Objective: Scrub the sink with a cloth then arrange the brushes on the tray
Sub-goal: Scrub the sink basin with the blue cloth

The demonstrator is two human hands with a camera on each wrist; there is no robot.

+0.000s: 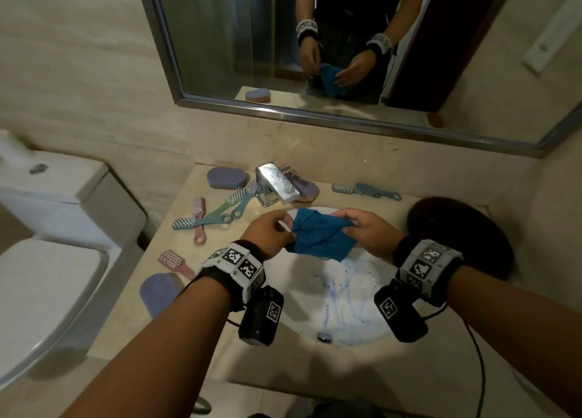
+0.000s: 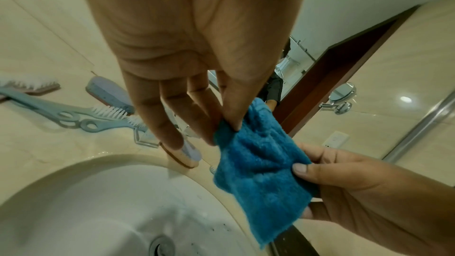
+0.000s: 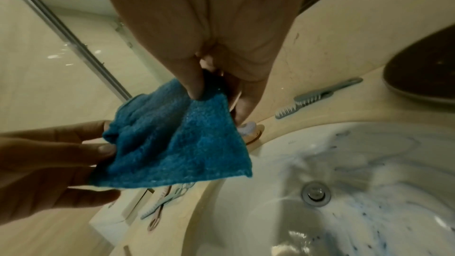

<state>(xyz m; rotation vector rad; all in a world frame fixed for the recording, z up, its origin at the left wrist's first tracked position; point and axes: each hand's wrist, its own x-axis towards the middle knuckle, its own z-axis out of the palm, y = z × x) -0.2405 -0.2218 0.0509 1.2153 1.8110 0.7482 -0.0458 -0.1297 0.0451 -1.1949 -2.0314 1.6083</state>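
Observation:
A blue cloth (image 1: 319, 234) hangs stretched above the white sink (image 1: 371, 310), whose bowl is streaked with blue marks. My left hand (image 1: 271, 231) pinches the cloth's left edge between thumb and fingers (image 2: 234, 112). My right hand (image 1: 368, 228) pinches its right edge (image 3: 197, 85). Several brushes (image 1: 214, 212) lie crossed on the counter left of the tap, a pink brush (image 1: 174, 261) lies nearer me, and two blue-grey brushes (image 1: 365, 190) lie behind the sink on the right. The dark oval tray (image 1: 459, 228) sits on the counter to the right.
A chrome tap (image 1: 277, 184) stands behind the sink. Purple sponges (image 1: 225, 178) lie at the back left, behind the tap (image 1: 310, 189) and at the counter's front left (image 1: 160, 291). A toilet (image 1: 47, 253) is at the left, a mirror (image 1: 315, 39) above.

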